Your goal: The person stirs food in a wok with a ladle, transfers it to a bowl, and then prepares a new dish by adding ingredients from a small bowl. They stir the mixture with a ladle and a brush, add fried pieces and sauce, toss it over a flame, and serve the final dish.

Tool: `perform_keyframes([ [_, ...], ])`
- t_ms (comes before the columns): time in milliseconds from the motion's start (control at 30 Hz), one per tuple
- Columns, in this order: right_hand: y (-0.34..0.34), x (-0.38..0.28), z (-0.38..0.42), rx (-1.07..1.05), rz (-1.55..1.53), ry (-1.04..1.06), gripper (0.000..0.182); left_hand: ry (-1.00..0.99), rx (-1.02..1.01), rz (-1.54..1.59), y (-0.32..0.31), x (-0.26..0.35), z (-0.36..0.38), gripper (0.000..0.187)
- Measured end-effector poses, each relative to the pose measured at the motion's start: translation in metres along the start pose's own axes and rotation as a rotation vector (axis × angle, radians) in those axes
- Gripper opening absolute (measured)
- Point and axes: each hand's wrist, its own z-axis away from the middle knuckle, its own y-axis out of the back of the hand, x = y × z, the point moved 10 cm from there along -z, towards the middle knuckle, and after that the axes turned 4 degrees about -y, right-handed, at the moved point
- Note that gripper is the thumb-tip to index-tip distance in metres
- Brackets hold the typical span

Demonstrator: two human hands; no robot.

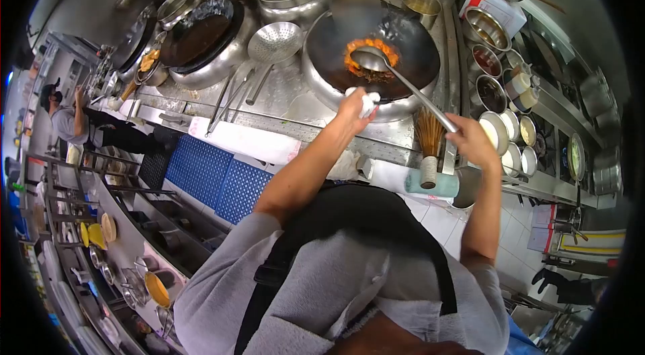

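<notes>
At the range, right of centre: wok sits in its well, dark inside, with a mound of orange-brown food near the middle. Haze above it blurs the pots behind, probably steam or smoke.

Left hand is clenched on the wok's near rim through a white cloth, likely as a guard against heat and to steady the pan.

Right hand is wrapped around the far end of a long ladle. The bowl rests in the food, shaft slanting back toward the body; the long handle keeps the hand off the heat.

Seasoning bowls stand in a cluster just right of the wok, within reach of the ladle hand. A bamboo brush stands upright at the counter edge. A second wok and a perforated skimmer lie to the left. A co-worker stands well apart, far left.
</notes>
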Motion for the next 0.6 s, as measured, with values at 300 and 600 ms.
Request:
perform_keyframes([
  [300,-0.063,0.033,0.045,0.118,-0.698,-0.11,0.039,0.128,0.003,-0.034,-0.01,0.012,0.08,0.015],
  [600,-0.064,0.051,0.04,0.192,-0.928,-0.092,0.028,0.122,0.016,-0.109,0.017,-0.046,0.079,0.017],
])
